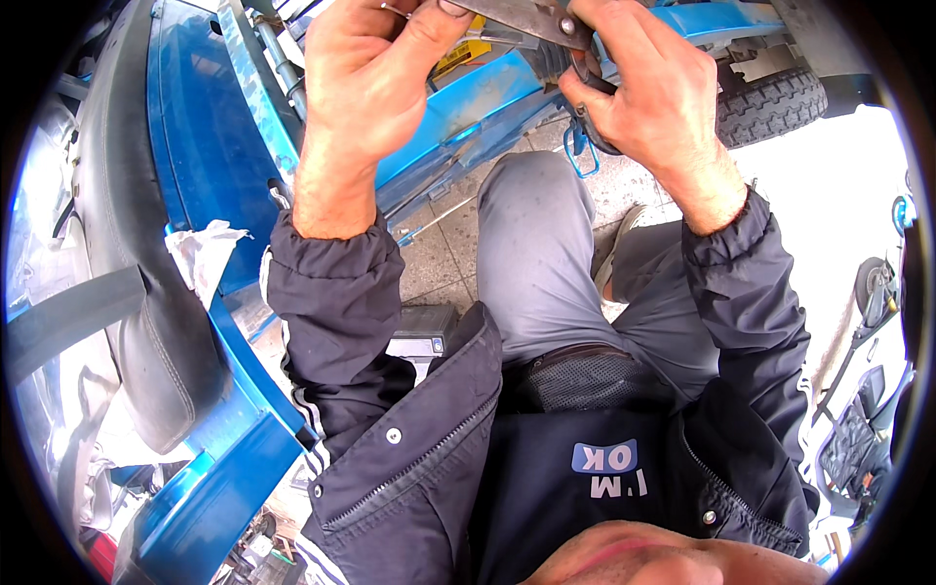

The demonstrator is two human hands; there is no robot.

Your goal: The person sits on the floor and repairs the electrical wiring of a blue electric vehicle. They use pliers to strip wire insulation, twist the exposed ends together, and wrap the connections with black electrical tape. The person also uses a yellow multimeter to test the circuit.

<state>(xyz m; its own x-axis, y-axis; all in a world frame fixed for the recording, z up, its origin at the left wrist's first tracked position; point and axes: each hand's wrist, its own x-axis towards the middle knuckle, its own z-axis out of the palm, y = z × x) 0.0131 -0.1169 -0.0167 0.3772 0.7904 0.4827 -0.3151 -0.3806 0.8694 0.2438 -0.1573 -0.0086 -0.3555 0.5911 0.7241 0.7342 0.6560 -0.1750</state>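
In my right hand [653,83] is a pair of scissors [526,18] with worn metal blades, a pivot screw and dark looped handles. My fingers are wrapped round the handles, and the blades point left toward my other hand. My left hand [366,93] is closed in a pinch, its thumb beside the blade end. A thin wire-like end [394,11] sticks out between its fingers; the rest is hidden by the hand and the top edge of the picture. Both hands are raised above a blue metal frame [478,97].
A black padded seat [136,244] and blue panels stand at my left, with a torn white scrap [205,255] on the seat's edge. A tyre [772,107] is at the far right. A blue loop [582,154] hangs below my right hand. A dark box [424,331] rests on the tiles.
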